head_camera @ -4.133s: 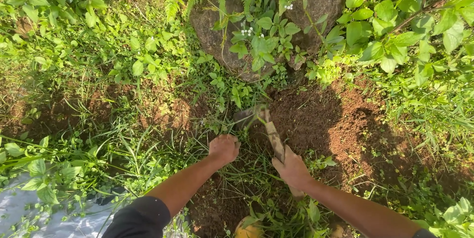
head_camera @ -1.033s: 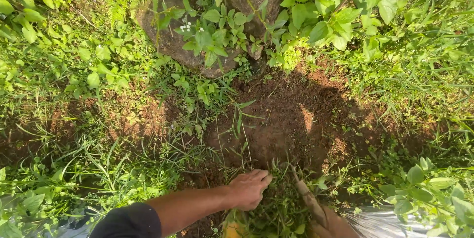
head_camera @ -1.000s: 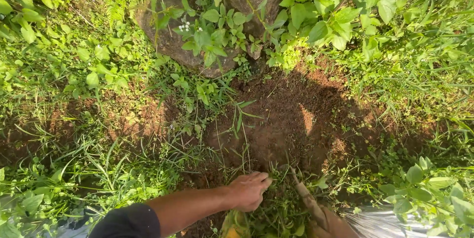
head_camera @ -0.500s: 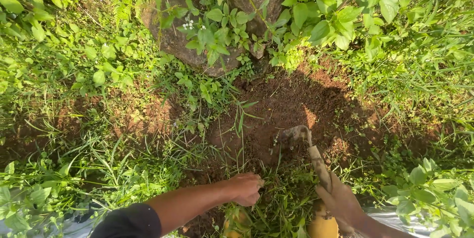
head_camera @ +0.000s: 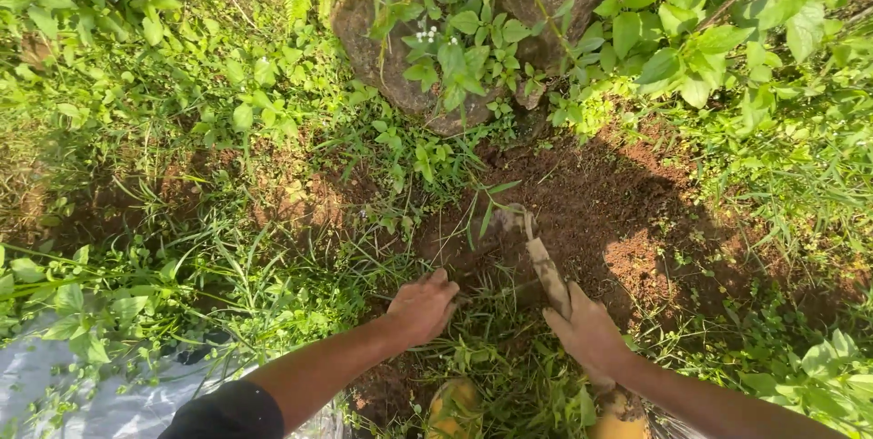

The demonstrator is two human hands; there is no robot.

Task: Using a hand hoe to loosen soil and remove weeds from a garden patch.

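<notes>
My right hand point(head_camera: 589, 334) grips the wooden handle of a small hand hoe point(head_camera: 538, 255). Its metal blade point(head_camera: 511, 218) rests against the soil at the edge of the bare reddish-brown patch point(head_camera: 627, 221). My left hand point(head_camera: 421, 307) sits just left of the hoe, fingers curled down into a clump of grass and weeds point(head_camera: 496, 348) at the near edge of the patch. Both forearms reach in from the bottom of the view.
A large grey rock point(head_camera: 473, 2) stands behind the soil patch, half covered by leafy plants with small white flowers point(head_camera: 455, 48). Dense weeds and grass surround the patch. A grey sheet point(head_camera: 82, 403) lies at bottom left. Yellow footwear point(head_camera: 455, 403) shows at the bottom edge.
My right hand swung the hoe up and forward, so its blade now sits further out on the soil. My left hand shifted slightly left and up in the grass. The view tilted.
</notes>
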